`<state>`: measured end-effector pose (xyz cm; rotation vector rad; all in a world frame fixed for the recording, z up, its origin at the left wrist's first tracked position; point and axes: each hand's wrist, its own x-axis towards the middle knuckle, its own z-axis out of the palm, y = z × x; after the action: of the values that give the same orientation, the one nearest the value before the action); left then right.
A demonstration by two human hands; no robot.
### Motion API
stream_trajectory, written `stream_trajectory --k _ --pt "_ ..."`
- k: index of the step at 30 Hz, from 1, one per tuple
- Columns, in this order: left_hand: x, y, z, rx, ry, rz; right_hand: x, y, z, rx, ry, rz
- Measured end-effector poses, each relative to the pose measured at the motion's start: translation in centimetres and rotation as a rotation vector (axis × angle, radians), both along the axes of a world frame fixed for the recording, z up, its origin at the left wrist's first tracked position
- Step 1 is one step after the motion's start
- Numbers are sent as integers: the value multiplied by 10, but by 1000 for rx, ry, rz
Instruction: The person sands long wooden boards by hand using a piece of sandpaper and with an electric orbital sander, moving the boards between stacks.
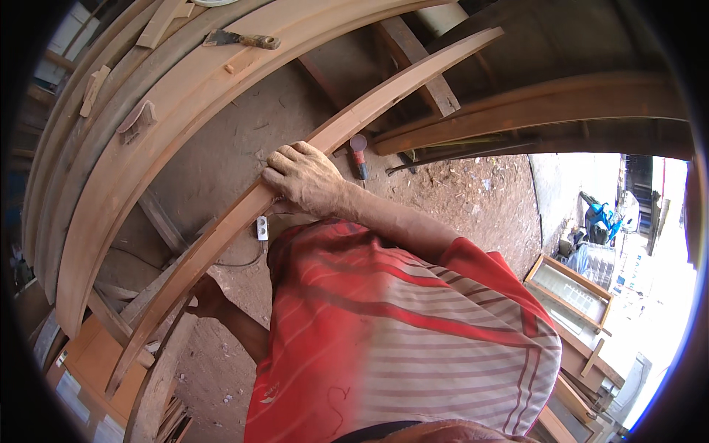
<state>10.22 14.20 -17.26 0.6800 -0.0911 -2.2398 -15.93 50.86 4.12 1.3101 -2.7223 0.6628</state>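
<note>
A long, curved wooden strip (pixel 354 125) runs slantwise from the far right to the near left. My right hand (pixel 303 177) lies over its middle, fingers wrapped round the top edge. My left hand (pixel 208 295) is in shadow beside the lower part of the strip; its fingers are hidden behind the wood. Wide curved boards (pixel 185 96) stand stacked at the left. On them rest a scraper (pixel 244 39) with a worn wooden handle and a small curved wooden block (pixel 138 120).
Beyond my right wrist, a red and black power tool with a round disc (pixel 358 156) lies low down. A white socket block (pixel 262 228) is below the strip. A cardboard box (pixel 96 369) sits near left. Wooden beams (pixel 532 111) cross far right; a wooden frame (pixel 569 292) stands right.
</note>
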Motion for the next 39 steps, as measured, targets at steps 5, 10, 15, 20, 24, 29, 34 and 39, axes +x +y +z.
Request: stream_trajectory --k 5,10,15,20,24,29,34,39 --pt "-28 6 52 -18 -70 65 0 -1 1 50 32 9" --pt "-47 -6 76 -46 -317 70 -1 -2 -2 71 10 40" --pt "-74 -9 89 -60 -456 108 5 3 -8 48 5 36" --pt "-88 -22 83 -75 -466 55 5 -1 -9 63 87 26" --pt "-99 -26 78 -63 -462 37 -3 -8 -7 -101 259 -25" --pt "-106 -30 75 -55 -455 35 -1 -15 -22 -43 268 -47" --pt "-106 -34 65 -26 -451 38 10 -9 -24 95 154 -53" --pt "-110 -37 55 -10 -449 39 25 -5 -27 203 68 -58"
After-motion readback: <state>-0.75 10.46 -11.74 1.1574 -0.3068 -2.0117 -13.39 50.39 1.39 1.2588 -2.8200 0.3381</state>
